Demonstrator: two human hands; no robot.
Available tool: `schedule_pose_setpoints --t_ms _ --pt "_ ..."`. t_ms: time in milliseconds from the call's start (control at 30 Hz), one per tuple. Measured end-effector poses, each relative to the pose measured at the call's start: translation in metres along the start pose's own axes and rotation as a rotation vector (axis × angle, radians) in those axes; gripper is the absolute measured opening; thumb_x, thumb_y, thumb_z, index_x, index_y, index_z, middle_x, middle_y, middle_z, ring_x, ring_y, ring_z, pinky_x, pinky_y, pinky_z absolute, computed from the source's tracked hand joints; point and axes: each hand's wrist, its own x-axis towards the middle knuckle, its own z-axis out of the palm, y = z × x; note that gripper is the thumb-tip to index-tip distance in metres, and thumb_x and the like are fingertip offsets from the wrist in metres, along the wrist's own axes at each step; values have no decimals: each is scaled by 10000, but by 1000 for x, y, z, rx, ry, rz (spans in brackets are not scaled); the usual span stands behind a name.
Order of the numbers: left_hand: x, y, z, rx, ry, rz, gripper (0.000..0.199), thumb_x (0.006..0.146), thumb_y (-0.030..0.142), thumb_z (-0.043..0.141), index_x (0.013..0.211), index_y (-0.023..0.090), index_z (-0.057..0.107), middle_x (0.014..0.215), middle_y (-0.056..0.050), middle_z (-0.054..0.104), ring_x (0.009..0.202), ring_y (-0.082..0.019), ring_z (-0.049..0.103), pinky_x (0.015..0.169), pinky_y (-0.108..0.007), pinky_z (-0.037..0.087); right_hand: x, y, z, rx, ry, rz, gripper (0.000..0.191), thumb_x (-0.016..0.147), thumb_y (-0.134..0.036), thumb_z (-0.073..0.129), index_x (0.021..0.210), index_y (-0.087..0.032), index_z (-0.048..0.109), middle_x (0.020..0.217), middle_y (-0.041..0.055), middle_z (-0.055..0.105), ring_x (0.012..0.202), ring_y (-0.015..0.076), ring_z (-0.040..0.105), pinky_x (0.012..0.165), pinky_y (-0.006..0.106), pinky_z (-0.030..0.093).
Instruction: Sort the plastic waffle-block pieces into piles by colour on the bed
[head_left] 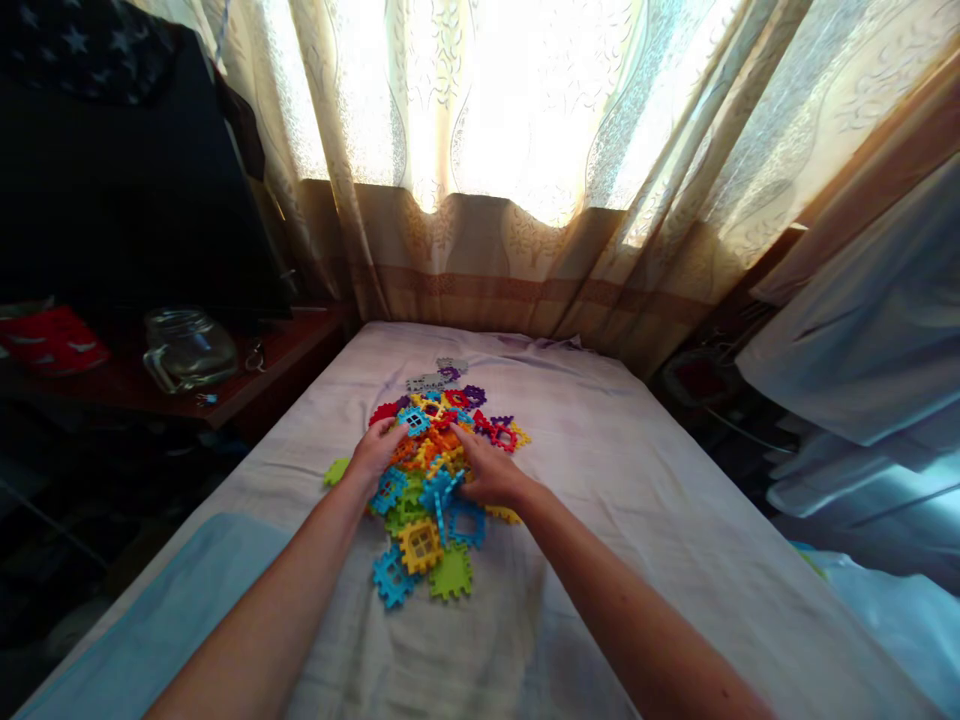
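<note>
A heap of interlocking plastic tiles with notched edges, in several colours, lies on the bed sheet. My left hand [377, 450] is at the heap's left side, thumb and fingertips closed at the edge of a light blue window tile [414, 420]. On the right side, my right hand [487, 468] reaches over the heap with its fingers stretched out towards the orange tiles [444, 440]; what lies under its palm is hidden. Nearer to me are a yellow window tile [420, 546], a lime green tile [451, 572] and a blue tile [393, 577]. One blue piece [440, 512] stands on edge.
Grey tiles [426, 383] lie at the far end of the heap. A glass jar [189, 348] and a red container [52, 338] stand on the brown table at left, before a dark screen [127, 190]. Curtains [480, 240] hang behind the bed; cloth [862, 310] hangs at right.
</note>
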Motion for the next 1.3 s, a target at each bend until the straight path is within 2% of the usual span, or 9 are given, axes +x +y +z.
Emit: schedule_pose_setpoints --t_ms 133,200,367,533,667,900,1033,1167,1300 --pt "-6 2 -11 -13 -55 -75 709 759 615 628 1295 163 520 1269 -155 645 1098 -259 661 885 -349 534 -17 1 -8 2 91 30 1003 703 -219 678 1572 -220 179 1483 152 444 1345 276 438 1080 401 363" --pt "-9 -1 -20 0 -100 -92 787 673 604 716 1297 161 528 1287 -168 636 1135 -284 644 901 -354 525 -36 5 -14 -51 112 131 991 714 -303 709 1566 -250 206 1460 139 463 1319 287 455 1047 404 381" --pt "-11 -5 -25 132 -226 -61 950 505 597 821 1304 173 529 1265 -159 656 1171 -320 619 929 -353 497 -68 8 -8 -205 7 334 994 670 -430 785 1531 -243 323 1283 158 563 1164 306 544 955 369 411" --pt "-11 3 -6 40 -97 -135 898 446 512 873 1232 198 573 1202 -127 686 1118 -316 636 853 -321 500 -55 7 3 -166 62 328 1002 681 -417 787 1538 -217 306 1270 162 563 1162 297 555 959 361 419" --pt "-9 10 -2 -166 -12 -247 825 547 464 850 1263 186 550 1134 -127 688 959 -260 681 723 -296 515 -42 12 -1 -112 120 383 877 750 -353 719 1524 -213 331 1399 150 517 1250 279 532 1000 355 417" --pt "-10 30 16 -426 -43 -298 645 685 368 800 1227 146 530 1019 -99 689 768 -170 683 659 -272 539 -15 1 5 -41 96 359 835 706 -388 749 1463 -238 431 1260 107 665 1132 303 629 926 383 480" --pt "-12 52 29 -550 -83 -282 602 689 344 807 1200 170 538 993 -71 695 767 -152 683 644 -243 541 16 -10 6 159 209 359 827 702 -400 763 1444 -208 452 1269 112 659 1126 283 634 946 390 487" --pt "-9 74 18 -607 -156 -199 578 710 387 781 1208 198 559 1102 -84 693 923 -175 687 733 -253 552 38 -16 -9 451 309 239 866 704 -428 782 1465 -234 416 1308 85 628 1118 233 634 965 365 489" --pt "-27 58 -20 -277 -175 20 795 661 510 768 1346 203 505 1392 -144 555 1245 -288 560 982 -389 495 6 -10 -25 309 302 164 794 754 -439 737 1460 -237 437 1392 118 564 1249 272 549 1066 438 413"
